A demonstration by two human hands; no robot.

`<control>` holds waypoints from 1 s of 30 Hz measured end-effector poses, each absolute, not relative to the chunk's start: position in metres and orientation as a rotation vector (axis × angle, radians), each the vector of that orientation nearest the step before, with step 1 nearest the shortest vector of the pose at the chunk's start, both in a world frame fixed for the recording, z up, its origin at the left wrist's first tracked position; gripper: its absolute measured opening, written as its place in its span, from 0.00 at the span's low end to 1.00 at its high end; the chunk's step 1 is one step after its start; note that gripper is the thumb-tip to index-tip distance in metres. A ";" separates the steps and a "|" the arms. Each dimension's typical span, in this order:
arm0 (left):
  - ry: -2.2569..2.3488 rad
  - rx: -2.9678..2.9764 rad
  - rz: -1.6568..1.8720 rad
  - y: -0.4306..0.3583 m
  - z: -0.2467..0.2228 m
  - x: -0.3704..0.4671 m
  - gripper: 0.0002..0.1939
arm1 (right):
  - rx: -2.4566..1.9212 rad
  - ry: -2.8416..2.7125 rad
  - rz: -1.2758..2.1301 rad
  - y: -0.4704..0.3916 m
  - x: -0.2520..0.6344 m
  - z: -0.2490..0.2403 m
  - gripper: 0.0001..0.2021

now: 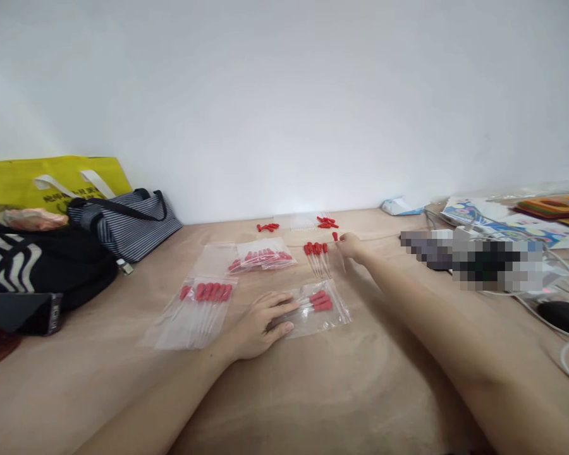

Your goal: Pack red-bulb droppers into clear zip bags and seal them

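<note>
My left hand [265,322] rests on the left part of a clear zip bag [313,325], its fingers spread and lying on the plastic. Inside that bag are several red-capped droppers [322,302]. Farther off to the right, my right hand [352,247] pinches one red-capped dropper [336,237], its thin clear stem hanging down. Just left of it, several loose droppers [316,249] lie side by side on the table. Filled bags of red-capped droppers [208,309] lie left of my left hand, with another bag [260,254] behind.
Loose red caps [268,227] and more red caps [327,222] lie near the wall. A striped bag [133,224], a yellow bag [90,183] and a black bag [76,265] stand left. Cables, papers [502,221] and a black mouse [563,316] are at right.
</note>
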State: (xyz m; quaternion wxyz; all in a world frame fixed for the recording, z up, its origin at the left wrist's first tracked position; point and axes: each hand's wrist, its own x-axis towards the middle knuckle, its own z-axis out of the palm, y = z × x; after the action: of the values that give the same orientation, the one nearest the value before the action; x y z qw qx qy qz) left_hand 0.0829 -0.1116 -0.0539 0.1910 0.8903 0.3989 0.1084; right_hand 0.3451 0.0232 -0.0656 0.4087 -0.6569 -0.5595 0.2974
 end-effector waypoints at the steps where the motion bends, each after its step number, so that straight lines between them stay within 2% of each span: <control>1: 1.124 2.504 0.297 -0.112 -0.054 0.083 0.19 | -1.635 -1.393 0.794 0.015 0.350 -0.065 0.05; 5: 1.120 2.533 0.294 -0.111 -0.055 0.083 0.19 | -1.473 -1.338 0.976 -0.030 0.374 -0.067 0.08; 8: 1.123 2.538 0.300 -0.109 -0.057 0.084 0.19 | -1.123 -1.110 1.201 -0.062 0.381 -0.073 0.13; 15: 1.154 2.542 0.273 -0.110 -0.054 0.086 0.18 | -1.039 -0.945 1.143 -0.092 0.357 -0.087 0.29; 23: 1.177 2.564 0.240 -0.113 -0.052 0.087 0.22 | -1.007 -0.952 1.244 -0.107 0.341 -0.089 0.26; 30: 1.181 2.565 0.253 -0.112 -0.052 0.088 0.23 | -0.982 -0.876 1.202 -0.106 0.339 -0.094 0.26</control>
State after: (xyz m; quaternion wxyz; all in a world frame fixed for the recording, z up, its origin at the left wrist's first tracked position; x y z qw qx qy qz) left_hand 0.0878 -0.1125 -0.0521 0.1527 0.8941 0.4117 0.0881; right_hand 0.3394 -0.1058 -0.0943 0.6287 -0.4284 -0.3821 0.5247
